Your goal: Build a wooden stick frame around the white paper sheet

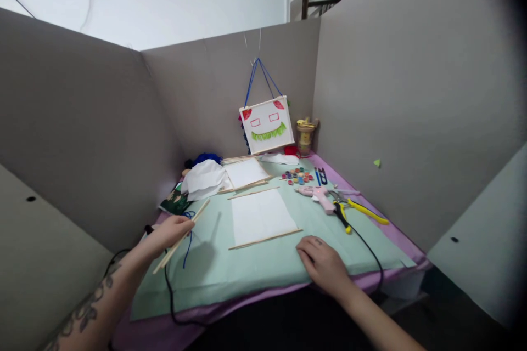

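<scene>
My left hand (pixel 177 230) is closed around several thin wooden sticks (pixel 201 214), raised over the left side of the table and slanting. Beneath it lies a blue cord (pixel 187 249). My right hand (pixel 323 264) rests on the table's front part with its fingers curled in and nothing visible in them. Just beyond it, a white sheet (pixel 261 216) lies flat, with one wooden stick (pixel 265 239) along its near edge and another (pixel 253 193) along its far edge.
Behind stands a second stick-edged white sheet (pixel 247 173), beside crumpled white cloth (pixel 206 178). A painted hanging (pixel 267 126) hangs on the grey panel. Paint pots (pixel 298 176), a pink glue gun (pixel 319 194) and yellow-handled pliers (pixel 366 211) lie right. A black cable (pixel 169 290) crosses the front edge.
</scene>
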A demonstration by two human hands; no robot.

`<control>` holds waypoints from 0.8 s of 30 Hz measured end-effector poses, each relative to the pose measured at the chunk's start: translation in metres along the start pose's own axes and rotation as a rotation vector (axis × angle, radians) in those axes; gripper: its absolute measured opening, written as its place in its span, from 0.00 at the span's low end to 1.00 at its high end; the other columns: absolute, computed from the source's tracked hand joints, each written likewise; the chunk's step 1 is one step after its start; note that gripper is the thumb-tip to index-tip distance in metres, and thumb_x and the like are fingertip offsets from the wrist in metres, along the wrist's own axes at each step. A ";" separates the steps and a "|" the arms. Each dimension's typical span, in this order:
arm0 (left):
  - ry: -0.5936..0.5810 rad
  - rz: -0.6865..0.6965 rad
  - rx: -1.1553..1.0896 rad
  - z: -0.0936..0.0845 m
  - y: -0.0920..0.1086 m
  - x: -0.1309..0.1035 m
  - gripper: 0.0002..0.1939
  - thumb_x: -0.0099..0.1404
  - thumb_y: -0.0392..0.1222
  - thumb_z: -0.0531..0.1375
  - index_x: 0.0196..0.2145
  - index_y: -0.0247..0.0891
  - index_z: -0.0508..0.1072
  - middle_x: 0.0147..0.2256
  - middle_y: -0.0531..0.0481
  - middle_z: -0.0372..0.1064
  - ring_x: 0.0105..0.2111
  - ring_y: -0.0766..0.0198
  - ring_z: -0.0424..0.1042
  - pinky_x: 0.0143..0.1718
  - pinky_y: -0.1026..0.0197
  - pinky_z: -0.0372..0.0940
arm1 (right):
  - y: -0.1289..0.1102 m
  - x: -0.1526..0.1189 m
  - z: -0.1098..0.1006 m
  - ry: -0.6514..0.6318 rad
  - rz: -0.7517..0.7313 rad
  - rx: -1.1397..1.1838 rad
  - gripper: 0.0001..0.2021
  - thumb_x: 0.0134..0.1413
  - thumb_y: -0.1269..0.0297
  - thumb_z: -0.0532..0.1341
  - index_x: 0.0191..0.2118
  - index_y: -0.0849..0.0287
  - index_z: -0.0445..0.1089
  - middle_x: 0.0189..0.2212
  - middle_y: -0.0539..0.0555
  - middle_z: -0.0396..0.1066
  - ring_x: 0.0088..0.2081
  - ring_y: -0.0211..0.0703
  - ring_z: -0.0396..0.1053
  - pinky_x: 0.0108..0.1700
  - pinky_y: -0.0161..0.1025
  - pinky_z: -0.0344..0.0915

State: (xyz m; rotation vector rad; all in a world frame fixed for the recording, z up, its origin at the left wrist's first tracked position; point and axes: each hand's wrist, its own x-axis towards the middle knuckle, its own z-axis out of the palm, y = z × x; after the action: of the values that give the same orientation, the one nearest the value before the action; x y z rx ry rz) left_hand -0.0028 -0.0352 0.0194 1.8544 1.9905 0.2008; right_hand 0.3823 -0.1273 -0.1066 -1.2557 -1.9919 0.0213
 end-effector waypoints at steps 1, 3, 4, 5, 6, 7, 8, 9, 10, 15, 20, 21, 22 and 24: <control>0.013 0.023 0.003 0.010 0.002 -0.001 0.15 0.57 0.48 0.51 0.19 0.39 0.67 0.17 0.55 0.63 0.21 0.63 0.64 0.23 0.64 0.53 | 0.000 0.000 0.000 -0.004 0.002 -0.003 0.11 0.59 0.72 0.50 0.34 0.58 0.70 0.32 0.55 0.71 0.37 0.45 0.68 0.39 0.41 0.66; 0.025 0.051 0.068 0.029 0.005 0.003 0.17 0.58 0.48 0.50 0.17 0.39 0.65 0.16 0.53 0.64 0.21 0.62 0.65 0.24 0.63 0.54 | 0.001 0.000 0.000 -0.014 0.003 -0.005 0.11 0.60 0.72 0.50 0.34 0.58 0.70 0.33 0.55 0.70 0.37 0.45 0.68 0.40 0.41 0.66; 0.044 0.049 0.090 0.036 0.005 0.005 0.17 0.58 0.47 0.50 0.16 0.39 0.65 0.16 0.52 0.64 0.21 0.61 0.65 0.25 0.63 0.54 | 0.001 -0.001 0.000 -0.019 0.002 -0.004 0.11 0.60 0.72 0.50 0.34 0.58 0.69 0.32 0.55 0.70 0.37 0.45 0.68 0.40 0.41 0.65; 0.064 0.040 0.099 0.041 0.006 0.008 0.17 0.58 0.47 0.50 0.16 0.39 0.64 0.16 0.51 0.65 0.22 0.61 0.66 0.26 0.63 0.54 | 0.001 -0.001 0.000 -0.024 0.000 -0.002 0.11 0.60 0.72 0.50 0.34 0.58 0.69 0.32 0.55 0.70 0.37 0.45 0.68 0.39 0.41 0.65; 0.084 0.033 0.107 0.042 0.005 0.009 0.16 0.59 0.47 0.50 0.17 0.39 0.65 0.16 0.50 0.66 0.22 0.60 0.67 0.26 0.62 0.54 | 0.001 -0.001 -0.001 -0.025 -0.002 -0.002 0.11 0.60 0.72 0.50 0.34 0.58 0.69 0.32 0.55 0.70 0.37 0.45 0.68 0.39 0.41 0.65; 0.102 0.026 0.113 0.040 0.004 0.010 0.15 0.59 0.47 0.50 0.19 0.39 0.67 0.17 0.50 0.67 0.23 0.59 0.67 0.27 0.62 0.55 | 0.001 -0.001 -0.001 -0.025 -0.004 -0.003 0.11 0.59 0.72 0.50 0.34 0.58 0.69 0.32 0.55 0.70 0.37 0.45 0.68 0.39 0.41 0.65; 0.125 0.018 0.115 0.035 0.003 0.010 0.14 0.60 0.47 0.50 0.23 0.39 0.68 0.18 0.50 0.68 0.23 0.59 0.68 0.27 0.62 0.55 | 0.002 -0.001 -0.001 -0.023 -0.007 -0.005 0.11 0.59 0.72 0.50 0.34 0.58 0.69 0.32 0.55 0.70 0.37 0.45 0.68 0.39 0.41 0.66; 0.157 0.012 0.112 0.028 0.001 0.009 0.14 0.61 0.47 0.49 0.28 0.38 0.70 0.19 0.50 0.70 0.24 0.59 0.69 0.27 0.62 0.55 | 0.002 -0.001 -0.001 -0.022 -0.009 -0.009 0.11 0.59 0.72 0.51 0.34 0.58 0.69 0.32 0.55 0.70 0.37 0.45 0.68 0.39 0.41 0.66; 0.197 0.009 0.102 0.021 0.000 0.007 0.14 0.61 0.48 0.49 0.33 0.38 0.70 0.21 0.51 0.71 0.25 0.60 0.69 0.27 0.63 0.55 | 0.002 -0.002 0.000 -0.021 -0.009 -0.012 0.11 0.59 0.72 0.51 0.34 0.58 0.70 0.32 0.55 0.70 0.37 0.45 0.68 0.39 0.41 0.66; 0.196 0.038 -0.223 0.008 0.004 0.000 0.15 0.59 0.51 0.51 0.34 0.38 0.68 0.26 0.49 0.74 0.28 0.62 0.69 0.27 0.64 0.56 | 0.005 -0.003 0.002 -0.032 -0.001 -0.027 0.10 0.60 0.71 0.51 0.35 0.57 0.69 0.33 0.55 0.71 0.38 0.46 0.68 0.40 0.42 0.66; -0.137 -0.059 -0.830 0.044 0.018 0.002 0.14 0.54 0.52 0.56 0.28 0.37 0.64 0.34 0.44 0.75 0.26 0.67 0.67 0.22 0.67 0.54 | 0.004 -0.004 0.002 -0.040 -0.007 -0.030 0.09 0.60 0.71 0.51 0.35 0.57 0.68 0.34 0.55 0.71 0.39 0.46 0.68 0.41 0.42 0.65; -0.171 -0.074 -0.909 0.049 0.020 0.002 0.13 0.53 0.51 0.57 0.28 0.37 0.65 0.33 0.45 0.74 0.24 0.69 0.65 0.20 0.67 0.52 | 0.004 -0.003 0.002 -0.038 -0.009 -0.028 0.09 0.60 0.71 0.51 0.35 0.57 0.68 0.34 0.55 0.71 0.39 0.46 0.68 0.41 0.42 0.65; -0.198 -0.080 -0.974 0.053 0.022 0.002 0.13 0.52 0.49 0.59 0.27 0.36 0.65 0.32 0.47 0.73 0.22 0.71 0.62 0.19 0.68 0.50 | 0.003 -0.003 0.002 -0.037 -0.011 -0.027 0.09 0.60 0.71 0.51 0.35 0.57 0.69 0.34 0.55 0.71 0.39 0.46 0.68 0.41 0.42 0.65; -0.229 -0.068 -1.068 0.056 0.028 0.000 0.12 0.50 0.47 0.61 0.27 0.36 0.67 0.27 0.52 0.69 0.20 0.73 0.59 0.18 0.69 0.49 | 0.003 -0.003 0.002 -0.034 -0.010 -0.028 0.09 0.60 0.71 0.51 0.35 0.57 0.69 0.34 0.55 0.71 0.39 0.46 0.68 0.41 0.42 0.65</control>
State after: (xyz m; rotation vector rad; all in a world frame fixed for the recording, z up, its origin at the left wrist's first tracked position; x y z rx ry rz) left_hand 0.0446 -0.0415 -0.0209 1.0429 1.3306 0.8026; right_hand 0.3841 -0.1277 -0.1113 -1.2703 -2.0338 0.0097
